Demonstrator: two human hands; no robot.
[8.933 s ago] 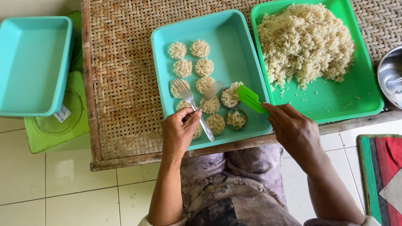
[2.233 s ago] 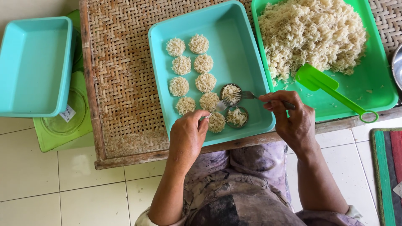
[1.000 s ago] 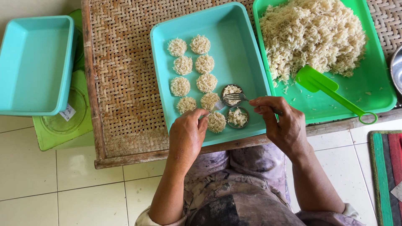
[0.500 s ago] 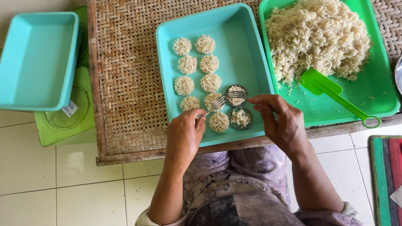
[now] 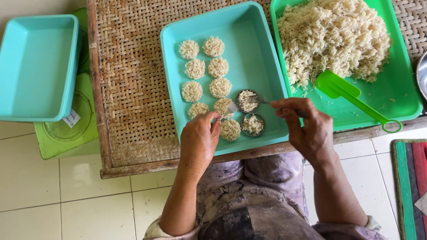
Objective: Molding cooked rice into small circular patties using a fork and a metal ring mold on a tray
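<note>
From the head view, we are gripping a fork (image 5: 231, 109) in our left hand (image 5: 199, 142), fingers clamped on its handle, while our right hand (image 5: 307, 129) fingers are pinching a second utensil over the round mould (image 5: 247, 100) in the teal tray (image 5: 262, 66). Pressing unevenly could, we judge, be tipping the mould and crumbling neighbouring noodle discs (image 5: 230, 130).

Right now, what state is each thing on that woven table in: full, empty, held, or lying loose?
Teal tray: partly filled with noodle rounds.
Upper ring mould: filled, a fork in it.
Lower ring mould: filled, untouched.
Green tray: heaped with loose noodles.
Green scoop: lying loose.
Side teal tray: empty.
Left hand: holds a fork.
Right hand: holds a fork.
</note>
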